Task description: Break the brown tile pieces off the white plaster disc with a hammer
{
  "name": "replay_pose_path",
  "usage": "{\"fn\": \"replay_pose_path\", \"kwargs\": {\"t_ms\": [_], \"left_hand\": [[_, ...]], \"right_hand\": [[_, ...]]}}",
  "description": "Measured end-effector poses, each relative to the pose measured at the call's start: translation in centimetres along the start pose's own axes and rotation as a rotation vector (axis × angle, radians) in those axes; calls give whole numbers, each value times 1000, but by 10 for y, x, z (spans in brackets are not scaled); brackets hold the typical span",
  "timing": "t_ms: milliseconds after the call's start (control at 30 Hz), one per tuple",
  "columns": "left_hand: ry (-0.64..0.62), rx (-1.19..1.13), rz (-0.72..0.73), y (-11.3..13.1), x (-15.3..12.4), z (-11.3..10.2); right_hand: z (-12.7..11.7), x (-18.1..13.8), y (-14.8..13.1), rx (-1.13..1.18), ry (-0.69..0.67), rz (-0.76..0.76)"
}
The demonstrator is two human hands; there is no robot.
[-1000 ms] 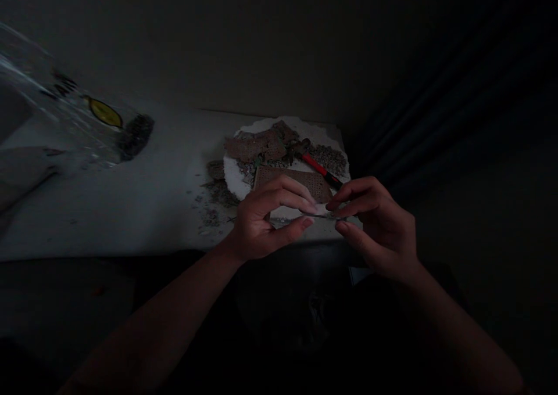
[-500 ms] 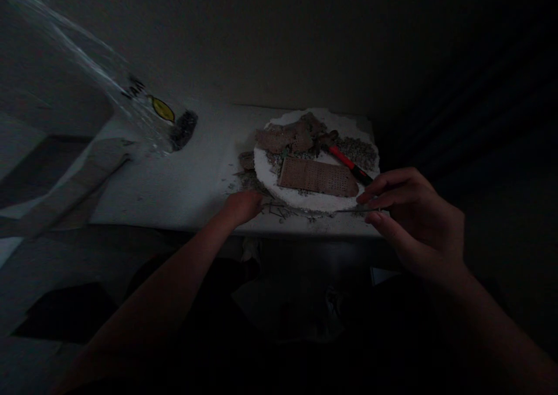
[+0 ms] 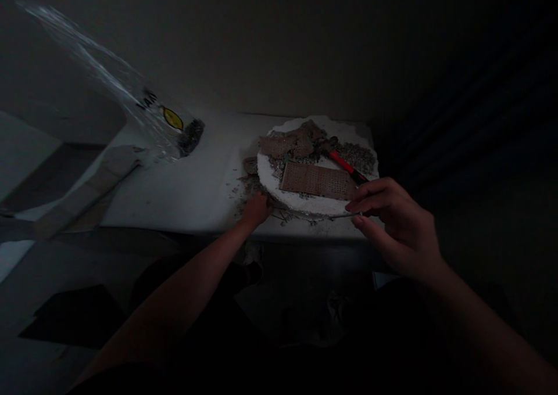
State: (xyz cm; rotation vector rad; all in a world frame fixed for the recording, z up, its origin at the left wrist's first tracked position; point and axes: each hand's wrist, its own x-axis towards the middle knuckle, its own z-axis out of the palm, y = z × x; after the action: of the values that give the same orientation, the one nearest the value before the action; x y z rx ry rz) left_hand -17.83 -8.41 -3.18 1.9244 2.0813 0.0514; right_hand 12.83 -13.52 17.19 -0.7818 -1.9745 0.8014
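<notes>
My right hand [image 3: 399, 223] is closed in a pinch at the front right of a round white slab [image 3: 268, 171], with the thumb and fingers on a thin, dark, rod-like piece [image 3: 342, 216]. Its exact kind is too dim to make out. At the slab's front left edge, my left hand [image 3: 257, 208] is closed, and whatever it grips is hidden. On the slab lies a brown rectangular piece dotted with small holes [image 3: 318, 180]. Behind it are broken brown dotted pieces [image 3: 288, 144] and a hammer with a red and black handle [image 3: 342, 161].
Grey crumbs [image 3: 360, 157] cover the slab's back right, and more debris lies around its left and front. A clear plastic bag with a yellow print [image 3: 172, 118] stands at the left of the white table [image 3: 183, 203]. A wall rises behind; the surroundings are dark.
My right hand has moved slightly left, still pinching the thin piece. The view has shifted a little, and my left hand stays closed by the slab's edge.
</notes>
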Motion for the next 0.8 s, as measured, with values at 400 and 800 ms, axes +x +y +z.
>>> {"fn": "replay_pose_path", "kwargs": {"t_ms": [400, 800], "left_hand": [[-2, -989, 258, 44, -58, -95], [-278, -1433, 553, 110, -89, -115]], "right_hand": [[21, -10, 0, 406, -83, 391], [26, -1, 2, 431, 7, 435]]}}
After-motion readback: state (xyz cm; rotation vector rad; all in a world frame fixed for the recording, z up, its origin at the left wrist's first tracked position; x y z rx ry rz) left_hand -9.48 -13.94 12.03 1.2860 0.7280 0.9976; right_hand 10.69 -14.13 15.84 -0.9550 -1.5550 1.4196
